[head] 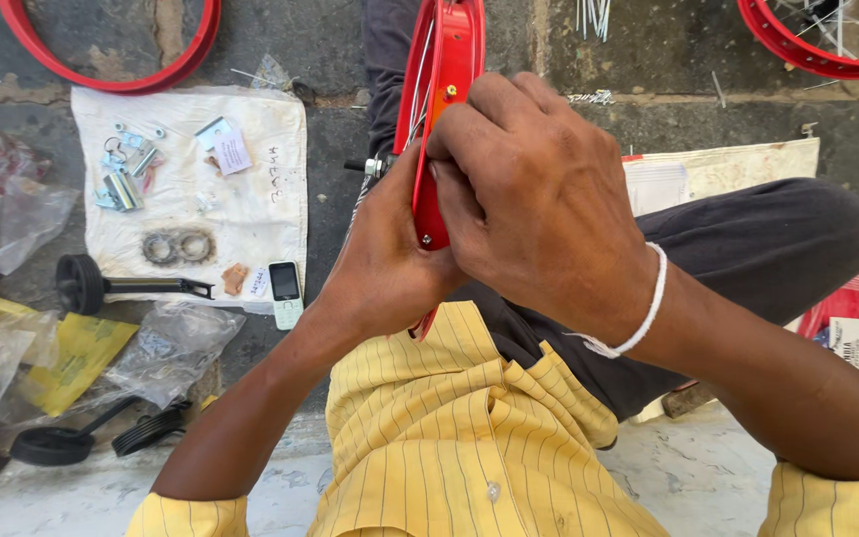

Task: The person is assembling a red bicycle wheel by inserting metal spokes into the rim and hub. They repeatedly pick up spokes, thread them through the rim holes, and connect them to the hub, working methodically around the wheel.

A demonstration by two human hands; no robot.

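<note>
Gripping the red rim (446,60) at top centre, both hands are closed on it, left hand (382,261) underneath, right hand (534,199) over the edge. Looks like mid spoke-fitting; next probably needs a steady rim and careful fingertip work.

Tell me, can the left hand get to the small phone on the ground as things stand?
Probably yes: the phone lies uncovered just left of the left hand, nothing between them. But that hand now grips the red rim.
</note>
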